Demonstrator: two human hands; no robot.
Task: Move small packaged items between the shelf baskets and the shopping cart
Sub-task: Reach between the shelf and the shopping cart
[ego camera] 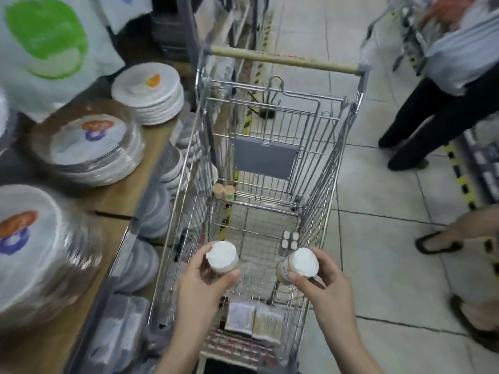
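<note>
A wire shopping cart (328,163) stands in the aisle in front of me. My left hand (202,282) grips a small clear jar with a white lid (222,257) above the cart's near left side. My right hand (321,282) grips a second white-lidded jar (299,263) above the near right side. Low in the cart lie two flat packets (255,319), a small pack of four white pieces (290,240) and a pair of small tan containers (224,191) at the far end.
A wooden shelf (113,195) on the left carries stacks of wrapped plates (91,149) and white plates (151,93), with more dishes below. A person in dark trousers (432,114) stands at the right, and sandalled feet (437,245) are close to the cart.
</note>
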